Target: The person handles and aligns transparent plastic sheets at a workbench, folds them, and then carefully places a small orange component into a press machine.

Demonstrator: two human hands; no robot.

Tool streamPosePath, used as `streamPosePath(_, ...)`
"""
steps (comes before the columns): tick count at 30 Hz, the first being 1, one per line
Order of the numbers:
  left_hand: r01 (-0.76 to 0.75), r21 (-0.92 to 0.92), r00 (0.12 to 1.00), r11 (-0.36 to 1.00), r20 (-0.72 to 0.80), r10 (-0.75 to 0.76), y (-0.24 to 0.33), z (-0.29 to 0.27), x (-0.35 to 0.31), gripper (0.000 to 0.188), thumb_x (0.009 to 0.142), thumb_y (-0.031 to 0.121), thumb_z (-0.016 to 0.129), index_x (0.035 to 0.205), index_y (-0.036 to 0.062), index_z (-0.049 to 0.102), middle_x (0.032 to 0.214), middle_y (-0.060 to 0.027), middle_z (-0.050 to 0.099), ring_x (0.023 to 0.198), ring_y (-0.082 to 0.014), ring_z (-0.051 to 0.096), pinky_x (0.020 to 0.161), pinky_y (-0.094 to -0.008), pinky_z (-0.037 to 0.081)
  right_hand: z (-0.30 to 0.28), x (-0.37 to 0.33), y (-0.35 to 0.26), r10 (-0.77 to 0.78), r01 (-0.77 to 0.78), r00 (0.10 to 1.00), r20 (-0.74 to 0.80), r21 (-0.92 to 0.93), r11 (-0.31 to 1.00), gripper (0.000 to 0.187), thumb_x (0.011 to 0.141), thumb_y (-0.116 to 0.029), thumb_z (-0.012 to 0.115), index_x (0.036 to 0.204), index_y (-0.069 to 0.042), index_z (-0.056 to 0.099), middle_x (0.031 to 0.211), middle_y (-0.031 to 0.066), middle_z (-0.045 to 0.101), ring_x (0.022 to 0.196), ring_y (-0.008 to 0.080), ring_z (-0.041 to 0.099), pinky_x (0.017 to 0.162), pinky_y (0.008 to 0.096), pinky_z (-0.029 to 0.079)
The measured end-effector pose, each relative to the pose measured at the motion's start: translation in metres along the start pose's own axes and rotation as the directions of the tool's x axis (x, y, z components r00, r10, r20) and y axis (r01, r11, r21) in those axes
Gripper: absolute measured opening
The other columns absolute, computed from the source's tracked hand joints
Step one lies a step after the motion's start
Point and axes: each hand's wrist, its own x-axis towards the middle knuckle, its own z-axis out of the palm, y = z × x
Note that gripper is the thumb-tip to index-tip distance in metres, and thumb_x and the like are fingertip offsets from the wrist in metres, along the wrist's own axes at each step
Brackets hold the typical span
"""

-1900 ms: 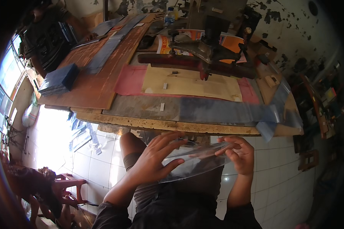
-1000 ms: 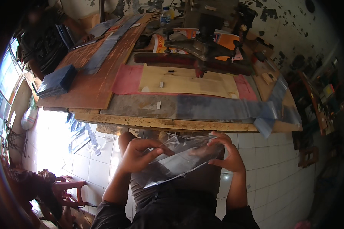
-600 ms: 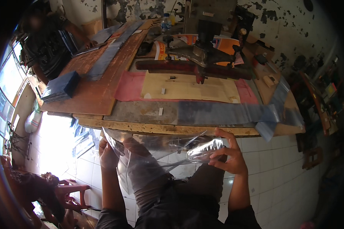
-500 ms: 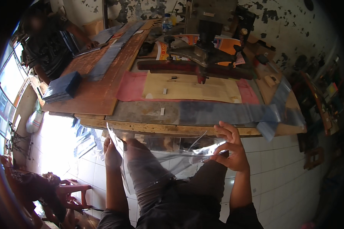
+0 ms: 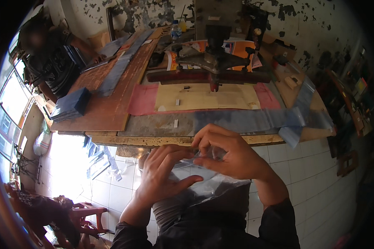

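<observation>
A clear, creased plastic sheet (image 5: 214, 186) lies over my lap, bunched up toward the table edge. My right hand (image 5: 232, 155) is closed in a pinch on its upper part, thumb against the bent fingers. Across the left part of the sheet rests my left hand (image 5: 164, 170), its thumb stretched out apart from the fingers. The left fingertips almost meet the right ones, and some of the plastic under the hands is hidden.
Ahead stands a worktable (image 5: 153, 129) with a dark metal press (image 5: 214, 62) over a yellow sheet (image 5: 207, 97). A bluish plastic strip (image 5: 232, 120) lies along the front. Stacked blue sheets (image 5: 72, 103) sit at left, near another person (image 5: 56, 58). A red stool (image 5: 89, 211) stands lower left.
My hands have come together from the sheet's two sides. The left moved right and off the edge it held; the right moved left. The sheet is now bunched between them.
</observation>
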Motion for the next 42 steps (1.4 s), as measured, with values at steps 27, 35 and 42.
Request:
streamPosePath(27,0.180,-0.972,0.899,0.150,0.101,-0.427,-0.105,0.023,-0.104,0.035,0.105,0.030,0.044,0.122,-0.0004,0.046,0.117,-0.0263,0.061,0.106,-0.0371,0.065,0.096,-0.0498,0.053,0.009,-0.132,0.095,0.004,0.125,0.940,-0.341,0.357,0.926,0.121,0.061,-0.010,0.098,0.159,-0.007,0.028,0.137,0.0109,0.045,0.127,0.0258,0.048,0.097,0.0433,0.052)
streamPosePath(35,0.481,-0.694,0.840,0.536,0.540,-0.055,-0.085,0.004,-0.060,0.043,0.110,0.032,0.049,0.126,-0.0038,0.067,0.127,-0.0164,0.069,0.117,-0.0267,0.065,0.107,-0.0413,0.046,-0.010,-0.092,0.068,-0.109,0.099,0.993,0.046,0.181,0.978,0.094,0.065,-0.020,0.096,0.147,-0.007,0.053,0.139,0.0135,0.047,0.128,0.0284,0.047,0.101,0.0419,0.049)
streamPosePath(42,0.575,-0.617,0.748,0.537,0.663,-0.040,-0.065,0.036,-0.049,0.024,0.101,0.018,0.068,0.118,0.0008,0.070,0.111,-0.0081,0.071,0.102,-0.0167,0.066,0.091,-0.0310,0.051,-0.015,-0.075,0.053,-0.095,0.078,0.987,0.129,0.134,0.988,0.086,0.068,-0.026,0.096,0.144,-0.009,0.058,0.139,0.0137,0.048,0.126,0.0286,0.052,0.102,0.0418,0.049)
